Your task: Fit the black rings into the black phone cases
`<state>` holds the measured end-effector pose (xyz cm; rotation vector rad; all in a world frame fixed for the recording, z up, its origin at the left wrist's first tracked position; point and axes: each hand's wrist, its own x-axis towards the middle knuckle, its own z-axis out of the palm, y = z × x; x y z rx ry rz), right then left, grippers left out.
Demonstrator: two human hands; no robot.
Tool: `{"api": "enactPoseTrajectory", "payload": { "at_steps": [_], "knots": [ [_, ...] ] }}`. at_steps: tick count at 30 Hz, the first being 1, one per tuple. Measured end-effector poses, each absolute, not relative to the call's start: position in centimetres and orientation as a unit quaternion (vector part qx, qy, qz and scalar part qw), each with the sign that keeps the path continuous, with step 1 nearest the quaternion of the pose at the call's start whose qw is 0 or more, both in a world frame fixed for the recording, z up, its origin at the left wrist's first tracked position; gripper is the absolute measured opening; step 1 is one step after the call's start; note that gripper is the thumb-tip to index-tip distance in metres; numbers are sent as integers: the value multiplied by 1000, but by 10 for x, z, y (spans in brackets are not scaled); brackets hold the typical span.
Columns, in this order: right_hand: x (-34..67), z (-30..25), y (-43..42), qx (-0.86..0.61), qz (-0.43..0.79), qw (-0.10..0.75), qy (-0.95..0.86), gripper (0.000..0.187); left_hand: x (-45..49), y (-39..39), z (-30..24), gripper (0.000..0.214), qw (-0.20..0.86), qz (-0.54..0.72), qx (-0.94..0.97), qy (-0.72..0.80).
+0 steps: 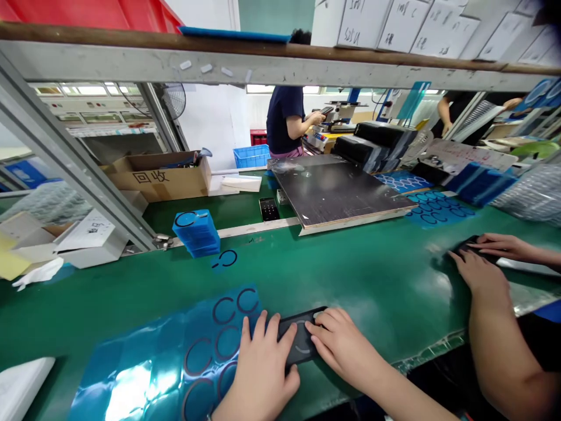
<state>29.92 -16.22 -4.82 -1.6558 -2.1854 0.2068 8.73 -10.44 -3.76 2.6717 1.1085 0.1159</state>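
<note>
A black phone case (302,342) with a pale ring mark lies flat on the green bench mat. My left hand (265,359) holds its left end, the index fingertip pressing on the surface and the thumb at the near edge. Across the right end lies my right hand (339,345), gripping the case with its fingertips near the ring. To the left, partly beneath my left hand, spreads a shiny blue film sheet (166,333) bearing several dark open rings. A small blue film piece (225,260) with one ring sits beyond it.
A co-worker's hands (486,263) work on a dark case at the right. Farther back are a stack of blue films (197,234), a dark board (342,190), a phone (269,209) and a cardboard box (162,175). A shelf beam (280,70) crosses overhead.
</note>
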Motion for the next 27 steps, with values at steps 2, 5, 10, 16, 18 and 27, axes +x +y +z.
{"api": "enactPoseTrajectory", "payload": {
  "at_steps": [2, 5, 10, 16, 18, 27],
  "knots": [
    [301, -45, -163, -593, 85, 202, -775, 29, 86, -103, -40, 56, 110, 45, 920, 372],
    [304, -41, -170, -590, 97, 220, -771, 27, 79, -100, -45, 59, 72, 64, 935, 341],
    [306, -37, -183, -538, 122, 205, -808, 26, 66, -105, -48, 57, -23, 126, 945, 300],
    [305, -37, -181, -528, 160, 169, -817, 29, 59, -118, -55, 40, -37, 178, 951, 252],
    [304, -38, -180, -539, 169, 182, -805, 27, 60, -120, -58, 41, -26, 190, 949, 252],
    [309, -46, -180, -522, 163, 206, -811, 28, 73, -121, -54, 44, -13, 178, 942, 285]
  ]
}}
